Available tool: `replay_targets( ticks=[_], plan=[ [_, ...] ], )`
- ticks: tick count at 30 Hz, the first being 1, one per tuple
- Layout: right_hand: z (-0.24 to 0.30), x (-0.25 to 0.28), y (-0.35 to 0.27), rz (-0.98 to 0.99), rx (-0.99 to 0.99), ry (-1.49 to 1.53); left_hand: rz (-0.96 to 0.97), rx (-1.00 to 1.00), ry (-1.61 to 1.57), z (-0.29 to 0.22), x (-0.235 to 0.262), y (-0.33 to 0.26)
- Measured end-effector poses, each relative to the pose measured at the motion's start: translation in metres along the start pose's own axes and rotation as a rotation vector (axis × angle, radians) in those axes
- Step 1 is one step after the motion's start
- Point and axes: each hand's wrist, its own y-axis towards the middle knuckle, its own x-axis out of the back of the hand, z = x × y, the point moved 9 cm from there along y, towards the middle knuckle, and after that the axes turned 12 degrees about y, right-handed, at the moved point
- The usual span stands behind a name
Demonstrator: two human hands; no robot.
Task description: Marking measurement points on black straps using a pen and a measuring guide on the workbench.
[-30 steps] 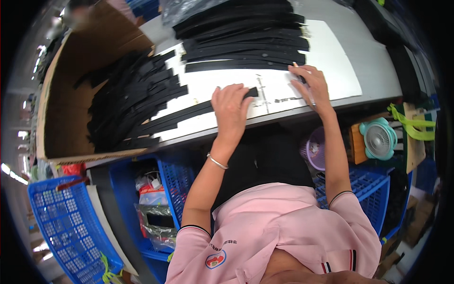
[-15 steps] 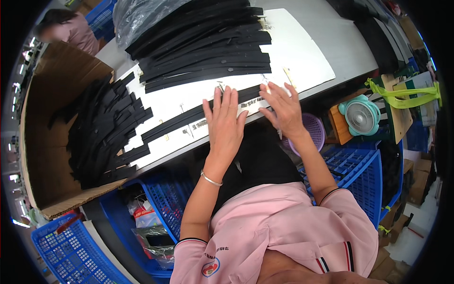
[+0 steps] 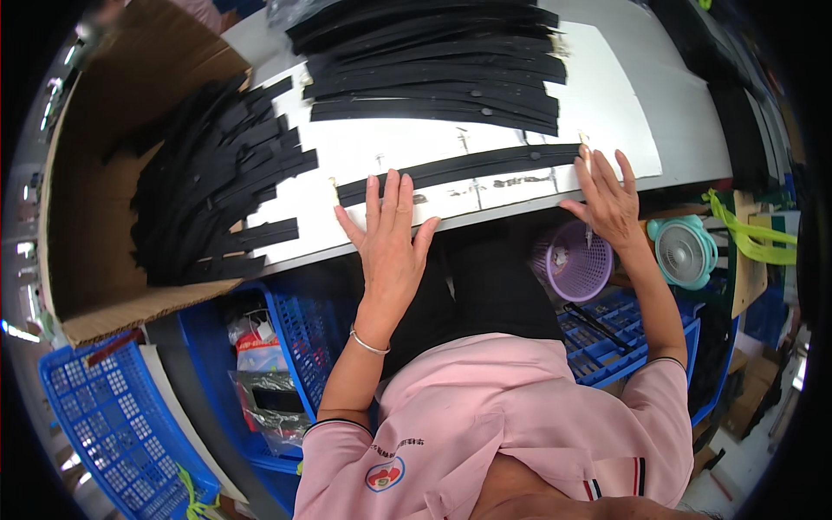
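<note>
A long black strip [image 3: 459, 169] lies flat across the white sheet [image 3: 607, 113] on the table. My left hand [image 3: 390, 230] rests flat with its fingers spread, fingertips touching the strip's left end. At the strip's right end, by the table's front edge, my right hand [image 3: 607, 195] is also flat with fingers apart. Neither hand grips anything. A stack of similar black strips [image 3: 433, 65] lies at the back of the sheet. Another pile of black strips [image 3: 208, 182] spills from the open cardboard box [image 3: 95, 260] at the left.
Blue plastic baskets stand under the table, one at the lower left [image 3: 113, 425] and one at the right [image 3: 624, 338]. A small purple basket [image 3: 572, 264] and a teal fan [image 3: 685, 251] sit below my right hand. A bag of items [image 3: 264, 373] lies in a crate.
The single strip now lies stretched out between my hands. My right hand slid right to its far end, and my left hand sits at its left end.
</note>
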Motion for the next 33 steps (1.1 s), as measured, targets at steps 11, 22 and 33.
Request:
replay_targets(
  ticks=[11, 22, 33],
  plan=[
    [0.007, 0.030, 0.027, -0.372, -0.281, 0.379, -0.101, 0.104, -0.008, 0.040, 0.002, -0.016],
    [0.123, -0.038, 0.160, -0.199, -0.573, 1.641, -0.123, 0.129, -0.043, 0.041, 0.005, -0.015],
    [0.141, -0.056, 0.173, -0.141, -0.433, 1.493, -0.140, 0.135, -0.058, 0.043, 0.007, -0.017]
  ],
)
